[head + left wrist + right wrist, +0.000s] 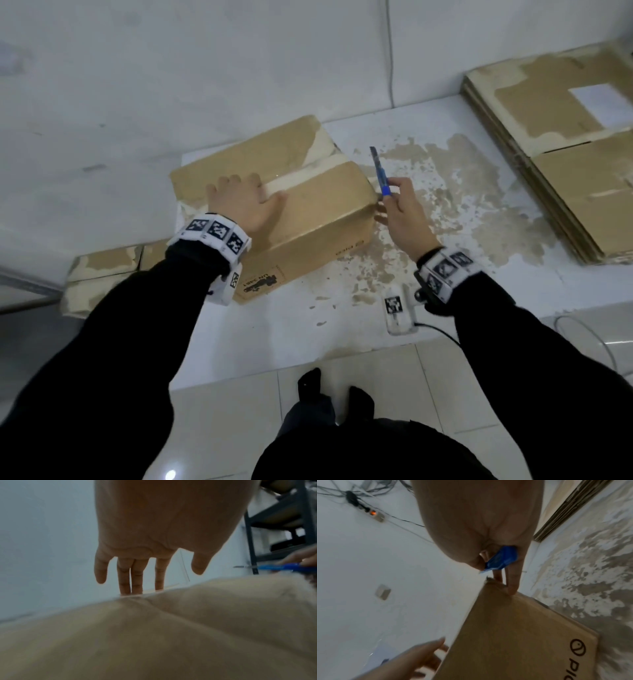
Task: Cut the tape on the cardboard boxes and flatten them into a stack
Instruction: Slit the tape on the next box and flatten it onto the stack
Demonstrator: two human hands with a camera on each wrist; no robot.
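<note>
A closed cardboard box (308,212) stands on the white platform (274,325), with a pale tape strip (301,174) along its top seam. My left hand (250,192) lies flat on the box top near the tape, fingers (132,580) straight and touching the cardboard (171,635). My right hand (394,198) is at the box's right corner and grips a blue utility knife (381,174) whose blade end points away from me. In the right wrist view the knife (501,559) sits in the curled fingers, and two fingertips (511,586) touch the box corner (522,635).
A stack of flattened cardboard (565,154) lies at the right of the platform. Another taped box (102,274) sits low at the left. The platform's surface is worn in brown patches (445,205). A power strip (375,513) with cables hangs on the wall; a dark shelf (283,520) stands beyond.
</note>
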